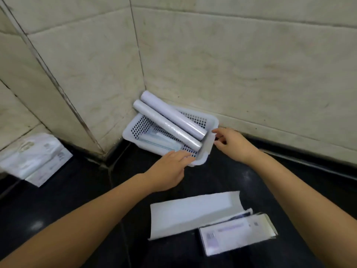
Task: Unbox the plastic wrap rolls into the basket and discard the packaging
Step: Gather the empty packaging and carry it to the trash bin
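Note:
A white perforated basket (129, 135) sits in the corner where two tiled walls meet. Two plastic wrap rolls (170, 124) lie slantwise across it, their far ends sticking out over the rim towards the corner. My left hand (170, 169) rests on the basket's near rim, fingers laid over the edge. My right hand (231, 142) touches the basket's right end with fingers curled at the rim. Two emptied cardboard boxes lie on the dark counter near me: a white opened box (193, 211) and a printed flat box (237, 235).
A pale plastic packet (34, 157) lies at the left against the wall. Inside the basket, under the rolls, lies a flat bluish packet (154, 141). The black counter (77, 190) runs along both tiled walls.

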Motion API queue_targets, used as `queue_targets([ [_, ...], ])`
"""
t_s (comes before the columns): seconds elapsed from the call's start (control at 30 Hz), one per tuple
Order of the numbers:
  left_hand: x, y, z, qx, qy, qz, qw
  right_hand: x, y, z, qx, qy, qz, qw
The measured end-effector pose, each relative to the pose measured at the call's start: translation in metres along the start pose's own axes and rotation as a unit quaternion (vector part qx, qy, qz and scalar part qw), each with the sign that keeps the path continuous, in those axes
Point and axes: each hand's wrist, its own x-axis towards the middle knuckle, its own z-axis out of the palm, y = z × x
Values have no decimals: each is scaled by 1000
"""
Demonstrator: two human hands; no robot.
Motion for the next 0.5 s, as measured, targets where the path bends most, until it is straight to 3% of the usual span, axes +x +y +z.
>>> queue_targets([
  [0.13,-28,34,28,-83,-89,-46,992,-84,12,7,-43,-143,37,988],
  [0.23,-35,49,47,-109,-184,-114,970,-137,17,31,-94,-242,53,964],
  [0.33,-46,59,57,-111,-219,-183,952,-168,20,63,-176,-313,93,929],
  [0.4,-60,66,62,-103,-204,-211,950,-187,19,82,-217,-303,121,920],
  [0.5,-85,76,66,-140,-192,-236,942,-219,18,103,-243,-210,116,940],
])
